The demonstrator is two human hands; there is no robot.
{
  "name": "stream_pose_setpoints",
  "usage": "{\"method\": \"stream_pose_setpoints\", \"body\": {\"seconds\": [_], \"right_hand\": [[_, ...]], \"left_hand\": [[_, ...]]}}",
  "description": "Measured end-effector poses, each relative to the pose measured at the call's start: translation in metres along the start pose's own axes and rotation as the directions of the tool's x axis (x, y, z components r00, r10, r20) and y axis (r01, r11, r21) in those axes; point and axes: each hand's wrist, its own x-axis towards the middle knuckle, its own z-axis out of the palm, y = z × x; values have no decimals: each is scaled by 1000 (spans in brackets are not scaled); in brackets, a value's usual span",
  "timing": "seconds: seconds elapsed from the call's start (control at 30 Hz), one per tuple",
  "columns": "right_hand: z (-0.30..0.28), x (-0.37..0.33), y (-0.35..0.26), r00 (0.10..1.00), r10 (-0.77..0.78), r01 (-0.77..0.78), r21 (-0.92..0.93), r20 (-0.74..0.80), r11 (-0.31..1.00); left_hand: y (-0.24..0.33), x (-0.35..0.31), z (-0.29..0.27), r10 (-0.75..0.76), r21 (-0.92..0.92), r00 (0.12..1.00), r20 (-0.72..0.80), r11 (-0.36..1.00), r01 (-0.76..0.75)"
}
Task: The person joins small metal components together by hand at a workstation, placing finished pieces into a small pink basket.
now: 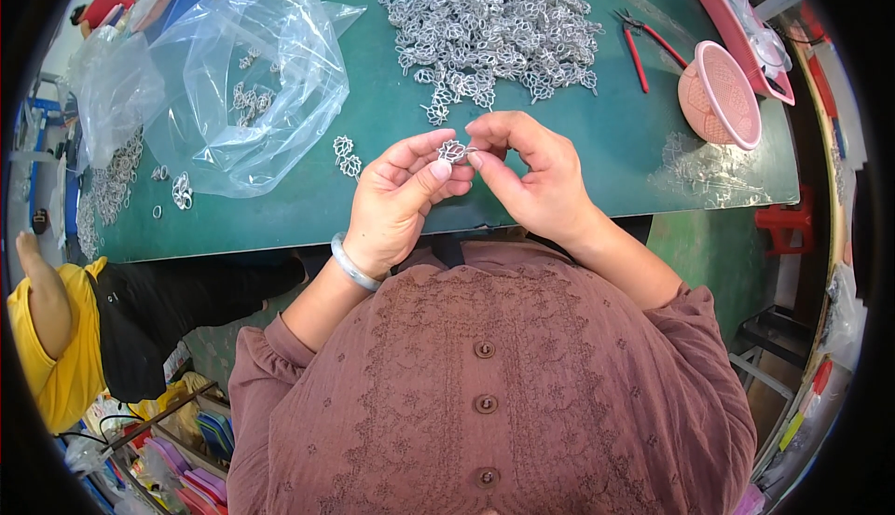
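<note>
Over the near edge of the green table, my left hand [401, 189] pinches a small silver openwork metal piece [452, 151] shaped like a lotus flower. My right hand [533, 168] meets it from the right, thumb and forefinger closed at the piece's right end. Whether those fingertips hold a separate tiny part is too small to tell. Beyond my hands lies a big heap of similar silver pieces [489, 26]. A couple more flower pieces [347, 156] rest on the table just left of my left hand.
An open clear plastic bag [308, 96] with some pieces inside lies at left. Red-handled pliers [638, 56], a pink basket [727, 96] and a pink tray [736, 35] are at right. A person in yellow [70, 347] sits at far left, near another silver pile [112, 184].
</note>
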Motion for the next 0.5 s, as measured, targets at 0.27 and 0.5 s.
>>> {"method": "stream_pose_setpoints", "body": {"seconds": [0.27, 0.5], "right_hand": [[1, 0, 0, 1000, -14, 14, -3, -6, 1000], [0, 0, -1, 998, -64, 63, -82, -16, 995]], "left_hand": [[-4, 0, -4, -3, -22, 1000, 4, 1000, 3], [-5, 0, -4, 14, 11, 1000, 9, 1000, -14]]}}
